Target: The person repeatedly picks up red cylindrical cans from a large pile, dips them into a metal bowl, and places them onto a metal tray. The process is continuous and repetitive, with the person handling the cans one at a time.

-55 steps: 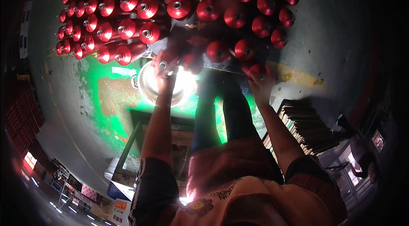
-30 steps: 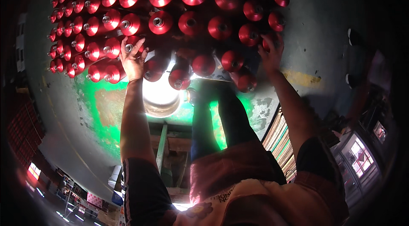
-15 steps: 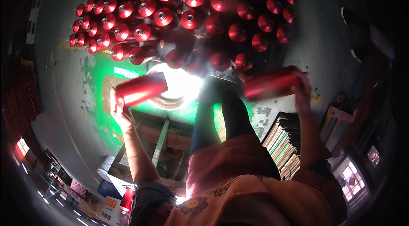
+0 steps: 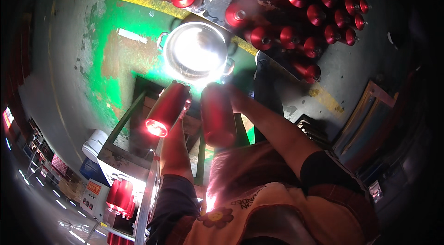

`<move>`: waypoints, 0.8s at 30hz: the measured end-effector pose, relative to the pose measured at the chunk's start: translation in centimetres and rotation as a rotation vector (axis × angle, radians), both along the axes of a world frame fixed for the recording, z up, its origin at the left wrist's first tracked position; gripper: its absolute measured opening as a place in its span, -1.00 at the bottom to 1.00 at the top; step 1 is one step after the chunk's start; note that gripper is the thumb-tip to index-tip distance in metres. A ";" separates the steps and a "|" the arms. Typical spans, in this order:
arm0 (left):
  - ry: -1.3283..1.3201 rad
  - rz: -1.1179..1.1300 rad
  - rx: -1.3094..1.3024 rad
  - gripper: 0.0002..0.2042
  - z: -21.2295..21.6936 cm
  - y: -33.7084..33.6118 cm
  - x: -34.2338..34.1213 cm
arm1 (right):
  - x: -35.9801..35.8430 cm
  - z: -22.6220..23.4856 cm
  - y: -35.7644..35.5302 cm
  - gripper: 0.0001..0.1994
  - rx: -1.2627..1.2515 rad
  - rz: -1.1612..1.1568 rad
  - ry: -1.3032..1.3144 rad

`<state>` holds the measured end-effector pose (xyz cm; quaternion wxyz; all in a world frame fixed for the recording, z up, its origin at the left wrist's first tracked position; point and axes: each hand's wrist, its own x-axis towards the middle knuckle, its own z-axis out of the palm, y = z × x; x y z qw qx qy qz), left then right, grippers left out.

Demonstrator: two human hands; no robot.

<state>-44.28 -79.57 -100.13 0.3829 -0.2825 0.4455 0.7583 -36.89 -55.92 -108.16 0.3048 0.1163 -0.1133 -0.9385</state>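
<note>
My left hand is closed around a glossy red metal cylinder, tilted with a bright, shiny end toward me. Beside it, a second red cylinder hangs nearly upright in my right hand; its outline is slightly blurred and most of my right fingers are hidden. A narrow gap separates the two cylinders. Just beyond them is a round metal pot with side handles, its inside washed out by glare. The far ends of both cylinders are near the pot's closer rim.
Several red cylinders with threaded necks stand on a dark surface beyond the pot. A metal-framed crate is below my left forearm. More red cylinders stand at lower left, near a white control box. A wooden frame leans at right.
Both cylinders, held wide apart before, have come together near the pot and turned lengthwise to me. The view has shifted, showing more of the pot and fewer standing cylinders.
</note>
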 end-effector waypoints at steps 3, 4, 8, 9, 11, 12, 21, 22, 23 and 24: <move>-0.201 0.524 0.462 -0.60 -1.7 -1.8 1.1 | -1.4 0.9 -2.2 -0.67 -0.046 0.191 -0.332; -0.195 0.530 0.468 -0.59 -2.4 -2.4 1.4 | -1.8 1.3 -2.7 -0.67 0.003 0.212 -0.318; -0.164 0.538 0.384 -0.56 -3.5 -3.8 2.6 | -2.9 2.8 -3.0 -0.66 0.112 0.209 -0.267; -0.150 0.515 0.334 -0.56 -3.2 -4.0 2.7 | -3.0 3.0 -2.3 -0.66 0.117 0.191 -0.259; -0.118 0.494 0.242 -0.54 -2.3 -4.1 2.1 | -3.0 3.4 0.7 -0.63 0.449 0.228 0.100; -0.107 0.482 0.214 -0.54 -1.7 -4.2 1.1 | -2.9 3.7 3.0 -0.60 0.487 0.212 0.126; 0.697 0.211 -0.182 -0.51 6.7 6.6 -17.5 | 2.4 17.0 38.2 -0.39 1.565 -0.477 -0.056; 0.871 0.071 -0.361 -0.53 7.8 9.2 -19.6 | 3.5 18.1 40.5 -0.43 1.730 -0.537 -0.083; 1.032 -0.063 -0.519 -0.55 8.7 11.9 -21.4 | 4.5 18.7 42.3 -0.48 1.910 -0.541 -0.248; 1.245 -0.159 -0.694 -0.57 9.5 14.5 -22.8 | 5.1 18.6 43.6 -0.50 2.083 -0.495 -0.229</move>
